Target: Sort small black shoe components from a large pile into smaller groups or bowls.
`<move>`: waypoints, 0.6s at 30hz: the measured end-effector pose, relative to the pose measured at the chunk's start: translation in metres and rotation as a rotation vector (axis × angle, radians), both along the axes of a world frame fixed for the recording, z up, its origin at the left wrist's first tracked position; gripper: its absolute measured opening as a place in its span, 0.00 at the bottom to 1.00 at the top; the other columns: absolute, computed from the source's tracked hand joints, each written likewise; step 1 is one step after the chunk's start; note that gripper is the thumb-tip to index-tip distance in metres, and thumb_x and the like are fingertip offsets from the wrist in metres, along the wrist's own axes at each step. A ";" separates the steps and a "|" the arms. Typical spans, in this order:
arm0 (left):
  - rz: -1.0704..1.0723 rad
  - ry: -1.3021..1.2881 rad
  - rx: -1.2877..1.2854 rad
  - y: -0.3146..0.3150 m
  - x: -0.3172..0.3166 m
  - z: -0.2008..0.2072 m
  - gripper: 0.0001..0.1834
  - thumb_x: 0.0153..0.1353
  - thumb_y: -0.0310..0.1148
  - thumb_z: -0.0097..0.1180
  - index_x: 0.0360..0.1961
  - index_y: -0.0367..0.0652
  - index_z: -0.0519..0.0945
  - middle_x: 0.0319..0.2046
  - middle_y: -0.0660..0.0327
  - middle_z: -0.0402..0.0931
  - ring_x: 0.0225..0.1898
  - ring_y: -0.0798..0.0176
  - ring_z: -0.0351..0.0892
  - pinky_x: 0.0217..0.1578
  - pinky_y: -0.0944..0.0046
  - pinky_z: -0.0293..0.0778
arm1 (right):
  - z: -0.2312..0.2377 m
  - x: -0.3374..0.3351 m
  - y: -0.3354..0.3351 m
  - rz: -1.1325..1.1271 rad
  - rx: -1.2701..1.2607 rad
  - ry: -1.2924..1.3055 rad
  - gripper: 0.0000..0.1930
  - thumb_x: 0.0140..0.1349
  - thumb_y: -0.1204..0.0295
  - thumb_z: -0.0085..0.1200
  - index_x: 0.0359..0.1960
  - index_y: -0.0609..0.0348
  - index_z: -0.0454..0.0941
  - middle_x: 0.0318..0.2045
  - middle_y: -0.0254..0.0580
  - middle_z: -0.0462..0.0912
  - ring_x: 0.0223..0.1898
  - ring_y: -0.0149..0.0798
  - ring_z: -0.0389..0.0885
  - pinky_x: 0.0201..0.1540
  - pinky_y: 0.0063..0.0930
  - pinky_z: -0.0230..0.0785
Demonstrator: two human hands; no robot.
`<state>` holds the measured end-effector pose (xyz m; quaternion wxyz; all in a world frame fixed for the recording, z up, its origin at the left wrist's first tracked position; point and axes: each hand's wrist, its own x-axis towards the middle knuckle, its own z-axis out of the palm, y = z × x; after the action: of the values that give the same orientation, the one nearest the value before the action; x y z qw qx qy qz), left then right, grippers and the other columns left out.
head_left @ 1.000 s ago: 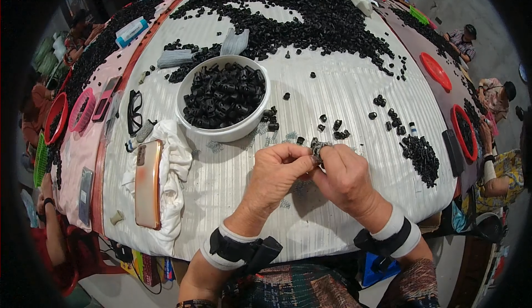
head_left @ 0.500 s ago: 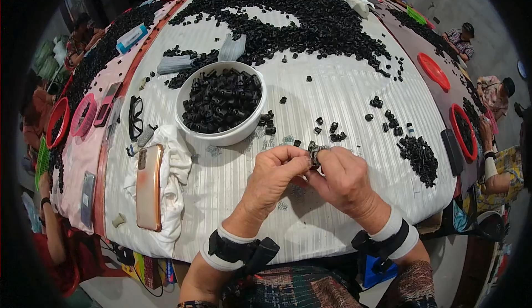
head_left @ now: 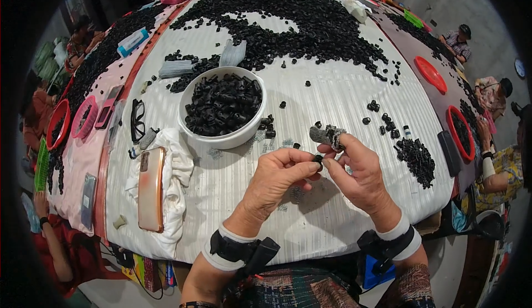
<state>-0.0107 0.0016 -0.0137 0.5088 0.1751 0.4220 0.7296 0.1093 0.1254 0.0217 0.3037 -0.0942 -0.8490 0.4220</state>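
Observation:
Over the near middle of the cloth, my left hand [head_left: 269, 183] pinches a small black plastic cap [head_left: 318, 158] between thumb and forefinger. My right hand [head_left: 360, 169] is just beside it, its thumb tip close against the cap. A grey fabric finger cover [head_left: 321, 135] wraps the right forefinger, which is raised away from the thumb. Its other fingers curl below and are partly hidden. Beyond my left hand stands a white tub [head_left: 220, 136] filled with black plastic pieces. A few loose caps [head_left: 297, 146] lie close to my hands.
A large heap of black pieces [head_left: 310, 31] covers the far table. To the right lie a small pile [head_left: 417, 161] and scattered caps. A phone [head_left: 151, 189] on a white cloth [head_left: 180, 169] and black glasses [head_left: 137, 121] lie left. Other people sit along both sides.
My right hand has shifted right and its covered forefinger has lifted off the left fingers. The black cap now shows at my left fingertips. My left hand has barely moved.

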 end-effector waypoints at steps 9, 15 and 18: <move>0.000 -0.066 0.038 0.001 -0.001 0.004 0.13 0.60 0.37 0.58 0.38 0.36 0.78 0.32 0.58 0.80 0.32 0.67 0.81 0.28 0.72 0.74 | 0.015 -0.009 0.005 0.051 -0.078 -0.013 0.12 0.54 0.83 0.52 0.42 0.68 0.72 0.31 0.40 0.78 0.29 0.26 0.77 0.29 0.17 0.69; 0.079 -0.159 0.034 0.000 -0.005 -0.002 0.14 0.61 0.39 0.55 0.38 0.38 0.77 0.33 0.57 0.79 0.31 0.63 0.80 0.29 0.67 0.76 | 0.039 -0.056 0.000 0.056 -0.167 0.001 0.12 0.54 0.82 0.52 0.41 0.69 0.72 0.29 0.35 0.77 0.29 0.21 0.73 0.30 0.15 0.67; 0.060 -0.116 -0.005 0.001 -0.005 -0.005 0.15 0.60 0.41 0.56 0.38 0.37 0.78 0.34 0.57 0.78 0.31 0.63 0.79 0.27 0.66 0.76 | 0.048 -0.091 0.001 0.078 -0.154 -0.029 0.10 0.56 0.80 0.50 0.40 0.70 0.71 0.28 0.37 0.77 0.29 0.23 0.75 0.31 0.16 0.69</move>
<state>-0.0156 0.0027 -0.0191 0.5107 0.1186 0.3989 0.7523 0.0179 0.1267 0.0700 0.2665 -0.0901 -0.8214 0.4961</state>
